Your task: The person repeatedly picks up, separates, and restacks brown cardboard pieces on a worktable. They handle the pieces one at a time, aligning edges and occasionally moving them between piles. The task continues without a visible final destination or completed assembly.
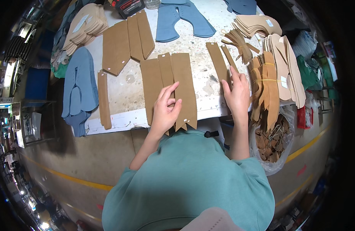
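Observation:
My left hand (166, 109) rests over a group of flat brown pieces (185, 77) at the table's front edge. Its index finger is stretched out, the others slightly bent, and nothing shows in its grasp. These pieces lie side by side, with notched or pointed near ends and small white stickers. To the right, my right hand (238, 94) has its fingers apart, nothing held. Its index fingertip is at a narrow brown strip (228, 57), and its thumb is by the near end of a wider brown strip (216, 57). The hand partly hides both strips.
Wide brown panels (116, 44) lie at the back left, a long brown strip (103, 100) nearer. Blue cut pieces (82, 77) and beige stacks (93, 25) flank them. Banded brown bundles (268, 82) overhang the right edge above a plastic bag of brown scraps (262, 148).

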The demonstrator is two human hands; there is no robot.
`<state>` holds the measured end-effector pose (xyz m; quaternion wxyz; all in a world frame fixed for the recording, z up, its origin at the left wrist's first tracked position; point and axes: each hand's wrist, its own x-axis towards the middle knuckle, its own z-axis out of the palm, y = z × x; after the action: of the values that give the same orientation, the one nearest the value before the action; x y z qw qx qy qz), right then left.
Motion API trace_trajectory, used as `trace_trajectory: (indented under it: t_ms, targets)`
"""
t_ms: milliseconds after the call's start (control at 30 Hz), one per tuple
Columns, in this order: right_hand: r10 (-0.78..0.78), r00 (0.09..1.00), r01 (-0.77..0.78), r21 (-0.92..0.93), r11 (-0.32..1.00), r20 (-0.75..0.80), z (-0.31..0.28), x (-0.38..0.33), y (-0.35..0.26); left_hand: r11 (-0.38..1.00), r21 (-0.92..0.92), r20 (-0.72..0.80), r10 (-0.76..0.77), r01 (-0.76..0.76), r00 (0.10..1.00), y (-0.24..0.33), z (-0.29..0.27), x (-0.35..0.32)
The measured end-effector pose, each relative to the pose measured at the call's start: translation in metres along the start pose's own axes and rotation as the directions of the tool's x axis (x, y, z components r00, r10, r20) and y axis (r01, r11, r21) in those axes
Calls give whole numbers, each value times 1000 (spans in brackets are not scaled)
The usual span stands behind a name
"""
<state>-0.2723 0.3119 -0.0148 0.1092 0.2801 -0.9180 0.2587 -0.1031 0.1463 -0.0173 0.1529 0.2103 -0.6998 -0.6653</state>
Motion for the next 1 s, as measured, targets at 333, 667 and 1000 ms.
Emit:
trace_trajectory:
  t_ms: [333,667,1000]
  targets:
    - [160,964,-199,175,964,214,-4,1,1,1000,-13,17,-9,9,1000,0,-1,-1]
    - [-62,837,-486,791,371,544,14,-27,-18,673,-713,147,-131,197,980,11,-28,14]
    - [61,994,-56,65,996,-93,-3,19,20,941,-311,219,-68,136,973,-2,26,8]
